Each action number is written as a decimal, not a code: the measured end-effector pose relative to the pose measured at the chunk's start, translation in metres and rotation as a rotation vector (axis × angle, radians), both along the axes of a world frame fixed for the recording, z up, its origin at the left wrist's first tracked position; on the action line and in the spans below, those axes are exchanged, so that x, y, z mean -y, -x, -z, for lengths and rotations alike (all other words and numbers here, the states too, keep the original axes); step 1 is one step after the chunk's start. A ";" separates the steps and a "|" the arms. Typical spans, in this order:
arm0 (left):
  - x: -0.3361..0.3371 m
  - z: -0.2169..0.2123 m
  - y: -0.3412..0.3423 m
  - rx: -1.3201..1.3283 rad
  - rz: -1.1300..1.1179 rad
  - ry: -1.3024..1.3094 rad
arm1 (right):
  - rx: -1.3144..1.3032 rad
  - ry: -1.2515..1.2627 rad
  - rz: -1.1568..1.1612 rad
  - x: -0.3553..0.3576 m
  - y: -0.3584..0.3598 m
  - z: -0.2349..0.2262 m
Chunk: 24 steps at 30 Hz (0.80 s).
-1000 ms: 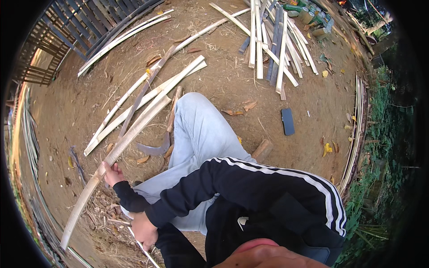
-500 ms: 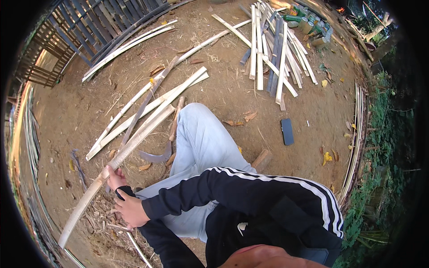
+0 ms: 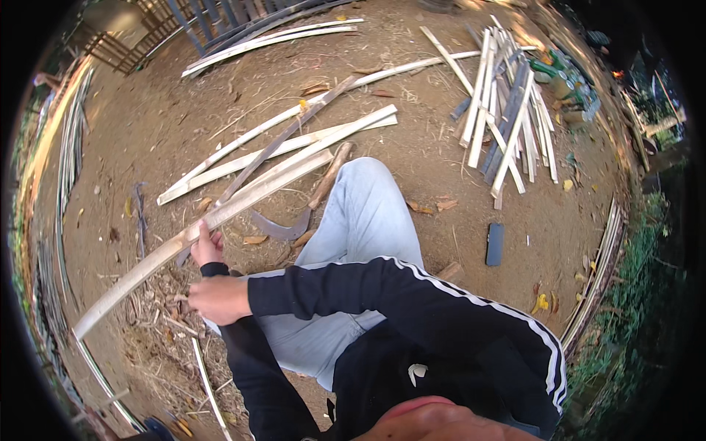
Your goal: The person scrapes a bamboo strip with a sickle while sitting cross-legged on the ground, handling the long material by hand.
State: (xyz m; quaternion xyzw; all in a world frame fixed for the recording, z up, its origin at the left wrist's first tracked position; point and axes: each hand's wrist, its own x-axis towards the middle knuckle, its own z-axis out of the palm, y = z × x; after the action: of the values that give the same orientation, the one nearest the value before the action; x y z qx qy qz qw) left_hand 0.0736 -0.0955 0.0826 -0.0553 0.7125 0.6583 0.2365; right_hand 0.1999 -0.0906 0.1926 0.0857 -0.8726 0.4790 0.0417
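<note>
My left hand grips a long, pale split-bamboo strip from below, with the thumb along its face. The strip runs from the lower left up toward my knee. My right arm reaches across my lap. Its hand is closed just below the left wrist, apart from the strip; whatever its fingers hold, if anything, I cannot make out. Beyond the strip lies a curved blade with a wooden handle, beside my bent knee. More pale strips rest on the ground ahead, crossed by a darker slat.
A heap of pale and grey slats lies far right, near green bottles. A dark phone sits on the dirt at right. Long poles line the left side. A slatted fence stands at the far left.
The view has turned, shifting the ground scene right. The held strip lies at a flatter slant. My right hand's fingers, spread over the left wrist before, are now closed below it.
</note>
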 end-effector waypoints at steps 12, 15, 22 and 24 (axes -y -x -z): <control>-0.013 -0.019 -0.012 -0.137 0.028 -0.023 | -0.331 -0.311 0.043 -0.009 -0.032 0.003; 0.004 0.013 -0.004 -0.206 -0.062 -0.094 | -0.313 -0.449 0.274 0.023 -0.030 -0.025; 0.007 0.014 -0.007 -0.168 0.028 0.185 | -0.292 -0.381 -0.423 0.042 -0.053 -0.032; -0.006 0.003 -0.011 -0.263 0.008 0.218 | -0.318 -0.221 -0.351 0.017 -0.047 -0.023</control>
State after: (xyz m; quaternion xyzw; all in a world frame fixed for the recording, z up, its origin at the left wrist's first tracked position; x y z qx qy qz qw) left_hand 0.0851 -0.0896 0.0799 0.0089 0.8047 0.5778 0.1363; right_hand 0.2467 -0.1079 0.2159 0.3142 -0.8739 0.3612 0.0849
